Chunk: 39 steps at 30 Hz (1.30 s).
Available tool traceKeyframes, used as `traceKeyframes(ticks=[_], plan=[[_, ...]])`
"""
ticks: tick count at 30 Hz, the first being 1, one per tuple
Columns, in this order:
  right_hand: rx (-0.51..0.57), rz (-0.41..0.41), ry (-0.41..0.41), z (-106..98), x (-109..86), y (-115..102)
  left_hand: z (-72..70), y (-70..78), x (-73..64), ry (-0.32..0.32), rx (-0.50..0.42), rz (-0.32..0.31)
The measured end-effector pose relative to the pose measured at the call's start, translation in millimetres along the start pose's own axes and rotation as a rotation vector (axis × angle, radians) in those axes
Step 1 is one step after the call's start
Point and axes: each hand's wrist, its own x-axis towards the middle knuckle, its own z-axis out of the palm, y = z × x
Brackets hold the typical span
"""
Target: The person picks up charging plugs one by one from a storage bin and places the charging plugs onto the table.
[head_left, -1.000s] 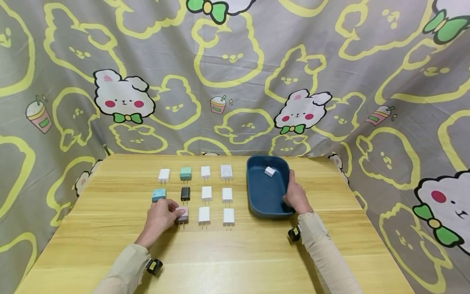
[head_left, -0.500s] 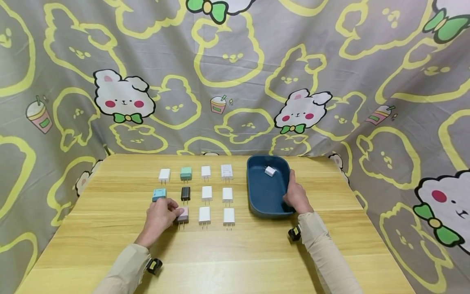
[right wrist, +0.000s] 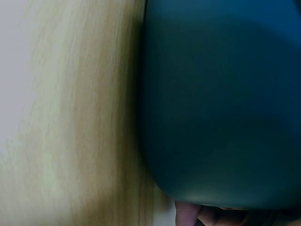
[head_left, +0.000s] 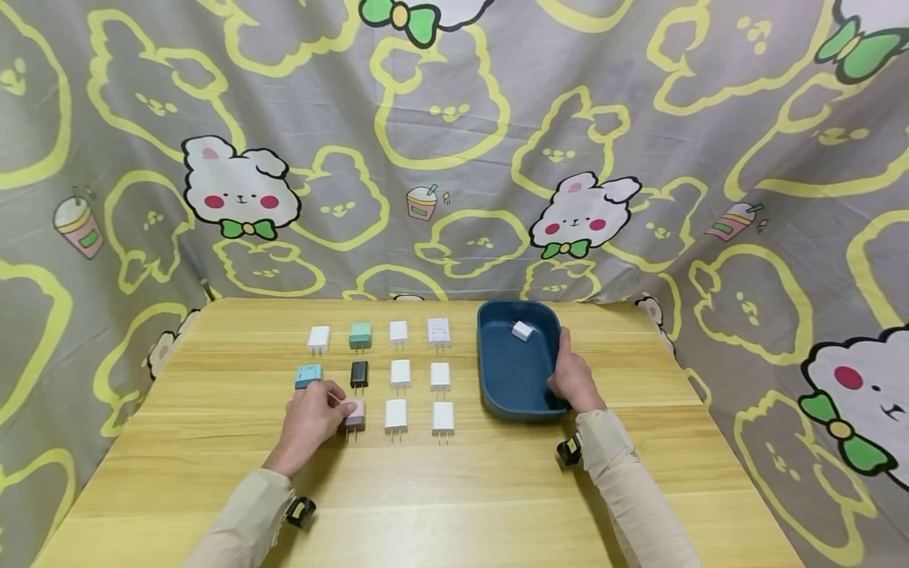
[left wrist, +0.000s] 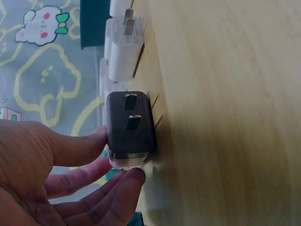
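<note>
My left hand point(head_left: 312, 420) pinches a pink and dark-grey wall charger point(head_left: 354, 415) at the front left of the laid-out chargers. In the left wrist view, the thumb is on one side of the charger point(left wrist: 129, 122) and the fingertips point(left wrist: 136, 175) are at its end; its two metal prongs face the camera. At the right, my right hand point(head_left: 574, 380) grips the side wall of a dark blue bin point(head_left: 485, 379), with the thumb along the rim. One white charger point(head_left: 521, 330) lies inside the bin. The right wrist view is mostly filled by the bin's outer wall point(right wrist: 221, 113).
Several chargers stand in rows on the wooden table point(head_left: 454, 505). They include a light blue one point(head_left: 308, 374) just behind my left hand, a black one point(head_left: 359, 374), a green one point(head_left: 360, 334) and white ones such as this charger point(head_left: 395, 414). A patterned curtain point(head_left: 454, 189) encloses the table.
Almost nothing differs. My left hand stays at the pink and grey charger with only a very slight shift, and my right hand keeps its grip on the bin.
</note>
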Motion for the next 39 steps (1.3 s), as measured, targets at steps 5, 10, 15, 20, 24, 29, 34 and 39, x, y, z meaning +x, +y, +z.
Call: traceKeyframes(ticks=[5, 10, 15, 20, 24, 29, 34, 39], plan=[[0.007, -0.002, 0.004, -0.1, -1.5, -1.7, 0.9, -0.3, -1.1, 0.002, -0.003, -0.01], [-0.003, 0.004, -0.005, 2.9, 0.6, 0.9, 1.2, 0.7, -2.0, 0.009, 0.001, -0.008], [0.001, -0.006, -0.001, 0.6, -0.3, -1.2, 0.8, 1.5, -1.8, 0.025, -0.002, 0.022], [-0.002, -0.002, 0.0, -0.1, -1.0, -3.7, -0.7, 2.9, -0.9, 0.053, 0.013, 0.074], [-0.005, 0.01, -0.005, 1.6, -0.1, -2.5, -2.6, 6.0, -1.2, 0.061, 0.005, 0.098], [-0.014, 0.006, -0.012, 1.7, 0.6, -2.5, -5.8, 14.5, -2.3, 0.121, 0.027, 0.168], [-0.02, 0.0, -0.008, 1.7, 1.1, -3.0, -6.8, 32.7, -3.0, 0.169, 0.036, 0.255], [-0.015, -0.002, 0.001, 2.2, 1.9, -2.0, -4.1, 57.2, -3.1, 0.187, 0.027, 0.334]])
